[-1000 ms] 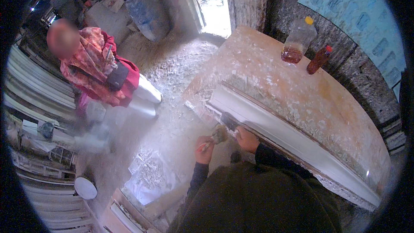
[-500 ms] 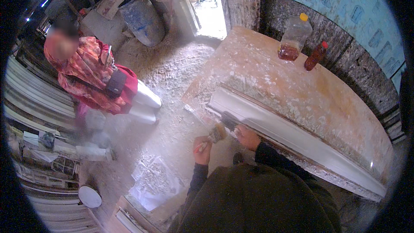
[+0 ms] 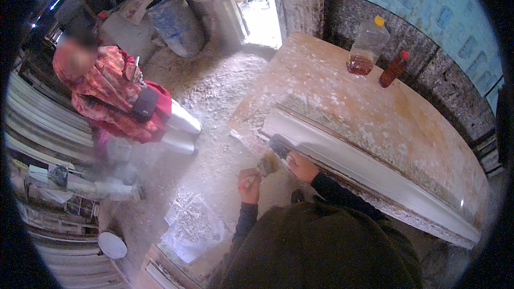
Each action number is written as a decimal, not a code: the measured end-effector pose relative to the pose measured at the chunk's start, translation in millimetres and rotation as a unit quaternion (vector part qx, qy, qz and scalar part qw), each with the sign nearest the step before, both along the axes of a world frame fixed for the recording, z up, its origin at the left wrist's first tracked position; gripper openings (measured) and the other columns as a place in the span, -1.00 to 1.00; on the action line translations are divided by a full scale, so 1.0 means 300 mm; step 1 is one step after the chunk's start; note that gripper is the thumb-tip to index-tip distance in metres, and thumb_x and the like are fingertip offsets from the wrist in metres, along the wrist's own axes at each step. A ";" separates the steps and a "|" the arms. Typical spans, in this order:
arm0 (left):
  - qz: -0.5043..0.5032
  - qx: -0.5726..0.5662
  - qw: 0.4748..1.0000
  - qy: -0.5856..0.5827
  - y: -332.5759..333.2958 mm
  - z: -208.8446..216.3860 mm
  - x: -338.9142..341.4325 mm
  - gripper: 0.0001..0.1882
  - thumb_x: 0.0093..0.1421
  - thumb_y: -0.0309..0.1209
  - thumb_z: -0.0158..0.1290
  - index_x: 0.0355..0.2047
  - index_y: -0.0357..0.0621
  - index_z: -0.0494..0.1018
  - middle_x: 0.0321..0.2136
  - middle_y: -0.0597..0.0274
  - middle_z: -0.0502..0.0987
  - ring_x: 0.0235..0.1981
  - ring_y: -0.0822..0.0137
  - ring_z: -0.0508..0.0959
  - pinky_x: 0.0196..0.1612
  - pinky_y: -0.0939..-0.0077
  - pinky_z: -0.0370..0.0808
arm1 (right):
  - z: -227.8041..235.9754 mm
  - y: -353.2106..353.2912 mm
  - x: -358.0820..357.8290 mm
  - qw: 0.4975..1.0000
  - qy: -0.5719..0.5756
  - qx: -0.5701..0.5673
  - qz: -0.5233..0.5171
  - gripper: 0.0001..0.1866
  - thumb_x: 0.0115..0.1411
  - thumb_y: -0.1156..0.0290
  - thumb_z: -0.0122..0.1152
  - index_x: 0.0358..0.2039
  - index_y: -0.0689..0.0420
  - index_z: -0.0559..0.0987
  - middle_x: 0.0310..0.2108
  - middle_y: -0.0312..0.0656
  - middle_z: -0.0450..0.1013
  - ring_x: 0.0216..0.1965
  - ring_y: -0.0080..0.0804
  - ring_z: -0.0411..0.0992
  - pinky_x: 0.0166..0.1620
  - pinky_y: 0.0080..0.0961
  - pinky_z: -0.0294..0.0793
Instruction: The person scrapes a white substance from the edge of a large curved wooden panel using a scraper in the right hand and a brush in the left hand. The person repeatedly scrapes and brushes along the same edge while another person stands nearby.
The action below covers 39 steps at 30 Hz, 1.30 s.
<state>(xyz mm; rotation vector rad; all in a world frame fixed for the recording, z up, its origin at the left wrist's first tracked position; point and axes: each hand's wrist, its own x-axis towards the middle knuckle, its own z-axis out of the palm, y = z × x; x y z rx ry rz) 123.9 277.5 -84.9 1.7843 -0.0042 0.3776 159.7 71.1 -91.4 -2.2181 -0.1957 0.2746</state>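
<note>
Two tools are held: the fingers of your left hand (image 3: 249, 184) curl round a brush (image 3: 269, 164), those of your right hand (image 3: 303, 167) grip a dark flat tool (image 3: 279, 145) (beside the white moulding (image 3: 348, 165) on the tabletop (image 3: 332, 69))

Beside the near edge of the table (image 3: 332, 69), the left hand (image 3: 249, 184) partly hides the handle of a brush (image 3: 268, 164), while the right hand (image 3: 303, 167) covers one end of a dark tool (image 3: 278, 145). Left of the table, a co-worker's (image 3: 110, 85) face is blurred (their slim handheld object (image 3: 137, 62) is too small to identify). Behind the table, the picture's top cuts off a blue sheet (image 3: 428, 8).
</note>
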 end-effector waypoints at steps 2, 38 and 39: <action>0.002 -0.006 1.000 0.003 0.003 0.004 -0.001 -0.87 -0.12 -0.66 0.05 -0.51 -0.21 0.44 -0.42 0.19 0.46 -0.34 0.33 0.43 -0.23 0.54 0.34 | 0.000 -0.021 -0.035 1.000 0.001 -0.005 -0.004 -0.60 0.15 0.17 -0.17 -0.11 0.18 0.28 -0.21 0.11 0.34 -0.16 0.03 0.31 -0.12 -0.22 0.27; 0.040 0.041 0.998 0.008 0.023 0.040 -0.009 -0.93 -0.07 -0.59 0.07 -0.51 -0.21 0.45 -0.43 0.18 0.45 -0.34 0.29 0.42 -0.25 0.50 0.34 | 0.033 0.072 0.019 0.998 0.046 -0.025 -0.024 -0.62 0.16 0.18 -0.17 -0.10 0.15 0.27 -0.27 0.14 0.35 -0.22 0.05 0.34 -0.20 -0.16 0.31; 0.038 0.053 0.998 -0.013 0.032 0.034 -0.015 -0.93 -0.07 -0.59 0.06 -0.51 -0.22 0.45 -0.43 0.18 0.45 -0.34 0.28 0.42 -0.25 0.49 0.34 | 0.041 0.043 -0.014 0.998 0.052 -0.004 -0.027 -0.63 0.15 0.18 -0.17 -0.11 0.15 0.28 -0.27 0.15 0.35 -0.23 0.06 0.34 -0.20 -0.16 0.31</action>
